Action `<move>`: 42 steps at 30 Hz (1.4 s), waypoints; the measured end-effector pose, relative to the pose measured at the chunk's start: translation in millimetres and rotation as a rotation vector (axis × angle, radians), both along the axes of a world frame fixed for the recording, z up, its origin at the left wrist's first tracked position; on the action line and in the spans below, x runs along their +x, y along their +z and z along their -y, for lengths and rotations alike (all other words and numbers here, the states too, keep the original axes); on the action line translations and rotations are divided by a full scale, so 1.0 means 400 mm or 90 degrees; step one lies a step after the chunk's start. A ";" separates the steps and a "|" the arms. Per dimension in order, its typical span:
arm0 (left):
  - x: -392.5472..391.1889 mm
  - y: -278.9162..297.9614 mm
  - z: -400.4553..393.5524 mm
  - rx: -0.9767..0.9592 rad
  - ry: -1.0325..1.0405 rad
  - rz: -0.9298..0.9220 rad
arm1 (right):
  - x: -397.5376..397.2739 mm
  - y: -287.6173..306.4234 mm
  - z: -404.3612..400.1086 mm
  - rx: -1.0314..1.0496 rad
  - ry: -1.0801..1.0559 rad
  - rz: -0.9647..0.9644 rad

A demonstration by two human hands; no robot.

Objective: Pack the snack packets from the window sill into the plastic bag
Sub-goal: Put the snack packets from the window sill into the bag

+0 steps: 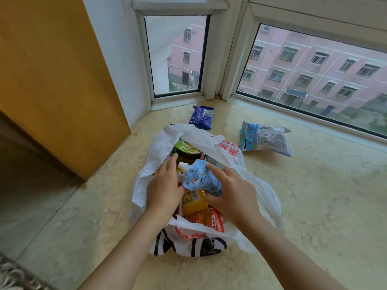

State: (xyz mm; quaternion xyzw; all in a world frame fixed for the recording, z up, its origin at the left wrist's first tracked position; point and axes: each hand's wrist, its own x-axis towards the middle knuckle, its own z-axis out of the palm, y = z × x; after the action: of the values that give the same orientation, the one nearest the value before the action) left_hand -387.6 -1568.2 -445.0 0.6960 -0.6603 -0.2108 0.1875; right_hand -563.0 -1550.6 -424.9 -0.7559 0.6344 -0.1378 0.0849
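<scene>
Bag (144,185): white plastic, mouth open, lying on the sill (314,195).
Left hand (164,189): inside the bag mouth, fingers straight, resting on the contents.
Right hand (230,190): fingers curled round a pale blue spouted pouch (202,177), held over the bag.
Inside bag: green-lidded tub (186,150), yellow packet (193,203), orange packet (206,219).
Still on sill: dark blue packet (201,117) just beyond the bag; light blue packet (265,140) to its right.
</scene>
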 end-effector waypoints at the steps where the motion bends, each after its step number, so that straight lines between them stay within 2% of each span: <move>1: 0.004 0.003 0.000 -0.014 -0.001 -0.001 | 0.000 -0.008 0.002 0.017 -0.009 -0.001; 7: 0.007 0.005 0.000 -0.088 -0.073 0.034 | 0.003 -0.046 0.007 0.097 -0.004 -0.039; 12: -0.002 0.004 -0.007 -0.091 -0.083 0.056 | -0.007 -0.052 0.003 0.110 0.022 -0.066; 17: -0.021 0.020 -0.016 -0.121 -0.068 0.057 | -0.019 -0.031 -0.021 -0.039 0.092 -0.076; 24: -0.085 0.071 -0.012 -0.213 -0.075 0.026 | -0.104 0.029 -0.011 -0.188 0.076 -0.085; 34: -0.216 0.119 0.082 -0.212 -0.165 0.063 | -0.282 0.047 0.016 -0.143 -0.014 -0.088; 42: -0.360 0.080 0.158 -0.164 -0.198 0.105 | -0.401 -0.011 0.119 -0.096 -0.004 -0.087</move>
State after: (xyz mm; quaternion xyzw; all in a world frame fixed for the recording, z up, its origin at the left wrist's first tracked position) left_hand -531.6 -1631.6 -413.2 0.5708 -0.7945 -0.0932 0.1854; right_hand -723.5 -1598.4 -429.4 -0.7655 0.6291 -0.1340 -0.0164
